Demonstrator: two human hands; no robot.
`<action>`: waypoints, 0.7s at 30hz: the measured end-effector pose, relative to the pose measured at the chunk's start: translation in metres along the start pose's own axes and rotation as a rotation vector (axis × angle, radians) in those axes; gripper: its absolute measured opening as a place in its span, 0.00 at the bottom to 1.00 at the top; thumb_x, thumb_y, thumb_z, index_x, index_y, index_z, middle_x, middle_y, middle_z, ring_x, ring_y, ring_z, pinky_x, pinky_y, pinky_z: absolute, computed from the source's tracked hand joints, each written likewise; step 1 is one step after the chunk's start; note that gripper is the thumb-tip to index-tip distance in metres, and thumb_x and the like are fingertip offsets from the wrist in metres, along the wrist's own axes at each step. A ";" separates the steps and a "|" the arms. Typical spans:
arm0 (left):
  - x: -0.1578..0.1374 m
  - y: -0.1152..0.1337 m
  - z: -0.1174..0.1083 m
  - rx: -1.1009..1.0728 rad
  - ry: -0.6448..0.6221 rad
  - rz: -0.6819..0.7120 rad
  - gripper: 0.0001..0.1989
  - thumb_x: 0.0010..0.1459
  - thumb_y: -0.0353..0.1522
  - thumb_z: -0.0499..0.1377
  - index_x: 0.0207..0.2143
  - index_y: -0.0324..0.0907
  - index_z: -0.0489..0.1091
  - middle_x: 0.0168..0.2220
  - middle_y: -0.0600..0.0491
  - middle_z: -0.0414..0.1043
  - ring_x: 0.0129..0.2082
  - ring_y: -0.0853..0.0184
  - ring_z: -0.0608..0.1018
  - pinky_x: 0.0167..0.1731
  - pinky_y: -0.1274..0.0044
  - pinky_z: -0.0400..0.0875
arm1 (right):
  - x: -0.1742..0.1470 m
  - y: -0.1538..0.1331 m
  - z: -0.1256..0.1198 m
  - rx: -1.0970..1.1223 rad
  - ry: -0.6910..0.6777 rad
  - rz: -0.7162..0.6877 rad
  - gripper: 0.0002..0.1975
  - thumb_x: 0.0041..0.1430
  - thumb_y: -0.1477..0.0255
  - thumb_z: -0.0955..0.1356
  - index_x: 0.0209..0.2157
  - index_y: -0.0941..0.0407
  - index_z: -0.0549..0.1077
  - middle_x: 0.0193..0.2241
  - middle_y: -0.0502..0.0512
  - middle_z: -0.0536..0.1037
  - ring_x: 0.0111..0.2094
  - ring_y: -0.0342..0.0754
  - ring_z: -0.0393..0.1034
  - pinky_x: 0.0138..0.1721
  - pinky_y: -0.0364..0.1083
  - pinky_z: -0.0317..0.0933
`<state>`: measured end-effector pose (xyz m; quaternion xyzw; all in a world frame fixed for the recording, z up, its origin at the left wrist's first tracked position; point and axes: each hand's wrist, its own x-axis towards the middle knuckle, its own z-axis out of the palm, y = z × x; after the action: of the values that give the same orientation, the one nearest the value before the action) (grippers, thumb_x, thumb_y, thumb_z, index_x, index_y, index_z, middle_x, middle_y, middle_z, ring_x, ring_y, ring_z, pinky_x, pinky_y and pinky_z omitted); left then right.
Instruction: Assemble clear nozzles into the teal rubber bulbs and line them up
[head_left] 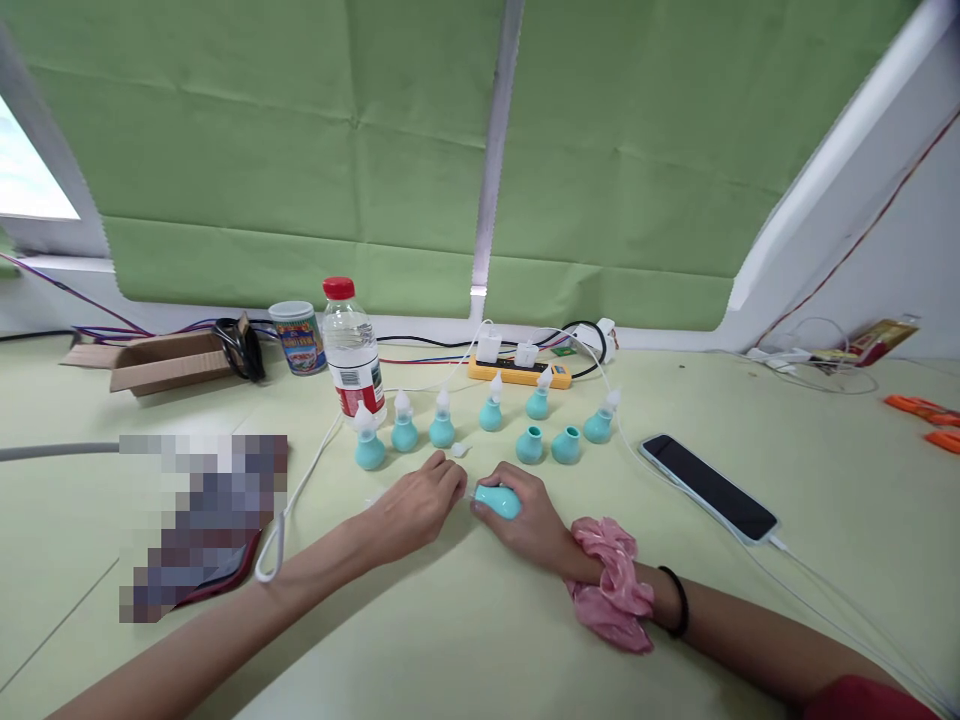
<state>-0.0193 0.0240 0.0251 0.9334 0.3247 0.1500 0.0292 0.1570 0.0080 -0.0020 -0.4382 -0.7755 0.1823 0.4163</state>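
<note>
My right hand (525, 520) is wrapped round a teal squeeze bulb (499, 501), which lies tilted with its neck toward the left. Close to that neck, my left hand (420, 503) is closed in a pinch; its fingertips hide what they hold, though a bit of clear material shows between the hands. Beyond them stand several teal bulbs fitted with clear tips, such as a nasal aspirator (404, 432) and another one (600, 424) at the right. Two bulbs without tips, an open bulb (529, 445) and a second open bulb (566, 445), show round mouths. A small whitish piece (459, 450) lies near my left fingers.
A water bottle (352, 360), a printed can (298, 338) and an open cardboard box (176, 362) stand at the back left. Behind the bulbs lies a yellow power strip (517, 372) with cables. A phone (709, 487) on a cord and orange-handled scissors (926, 410) are to the right.
</note>
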 end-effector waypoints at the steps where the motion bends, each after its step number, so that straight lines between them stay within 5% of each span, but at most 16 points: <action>1: 0.000 -0.002 -0.001 -0.134 -0.006 -0.050 0.07 0.57 0.26 0.41 0.29 0.39 0.56 0.27 0.52 0.60 0.27 0.68 0.63 0.25 0.78 0.61 | 0.000 0.000 0.000 -0.003 -0.014 -0.004 0.04 0.46 0.72 0.65 0.28 0.57 0.65 0.25 0.50 0.68 0.27 0.44 0.63 0.30 0.43 0.57; 5: 0.003 -0.008 -0.010 -0.676 -0.153 -0.256 0.11 0.59 0.35 0.40 0.29 0.40 0.56 0.23 0.57 0.55 0.23 0.72 0.63 0.22 0.80 0.60 | 0.000 0.002 -0.001 -0.003 -0.015 -0.020 0.05 0.47 0.72 0.65 0.29 0.57 0.65 0.26 0.51 0.69 0.28 0.44 0.63 0.30 0.42 0.57; 8: 0.006 -0.012 -0.019 -0.853 -0.196 -0.291 0.13 0.58 0.39 0.40 0.29 0.41 0.56 0.23 0.58 0.53 0.23 0.73 0.63 0.23 0.81 0.61 | -0.001 0.003 0.000 0.008 -0.008 -0.013 0.05 0.47 0.72 0.65 0.28 0.57 0.66 0.25 0.50 0.69 0.28 0.44 0.63 0.30 0.42 0.57; 11: 0.006 -0.016 -0.027 -0.682 -0.086 -0.257 0.12 0.58 0.38 0.40 0.30 0.40 0.56 0.24 0.57 0.55 0.24 0.72 0.63 0.25 0.79 0.62 | 0.001 0.004 0.000 0.034 -0.002 0.042 0.05 0.47 0.71 0.65 0.27 0.57 0.66 0.25 0.50 0.70 0.27 0.44 0.64 0.30 0.42 0.58; 14: 0.005 -0.020 -0.025 -0.246 0.006 -0.173 0.12 0.59 0.34 0.41 0.29 0.39 0.60 0.27 0.53 0.60 0.29 0.68 0.64 0.30 0.76 0.62 | 0.002 0.006 0.000 0.086 0.023 0.093 0.06 0.48 0.70 0.65 0.27 0.57 0.67 0.25 0.51 0.70 0.28 0.44 0.65 0.31 0.43 0.59; 17: 0.006 -0.025 -0.014 0.100 -0.039 -0.132 0.10 0.57 0.30 0.45 0.28 0.37 0.64 0.30 0.49 0.64 0.34 0.63 0.65 0.32 0.73 0.62 | 0.004 0.006 -0.001 0.144 0.058 0.089 0.06 0.47 0.69 0.66 0.27 0.57 0.67 0.25 0.51 0.71 0.29 0.45 0.65 0.31 0.44 0.59; 21: 0.016 -0.023 -0.003 0.195 -0.086 -0.180 0.11 0.57 0.27 0.45 0.30 0.38 0.67 0.29 0.49 0.68 0.35 0.63 0.69 0.26 0.77 0.63 | 0.005 0.007 -0.005 0.274 0.146 0.133 0.08 0.48 0.67 0.66 0.27 0.57 0.66 0.25 0.51 0.69 0.26 0.44 0.64 0.27 0.43 0.60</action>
<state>-0.0217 0.0523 0.0283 0.9046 0.4184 0.0745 -0.0343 0.1632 0.0158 -0.0014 -0.4399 -0.6803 0.2810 0.5145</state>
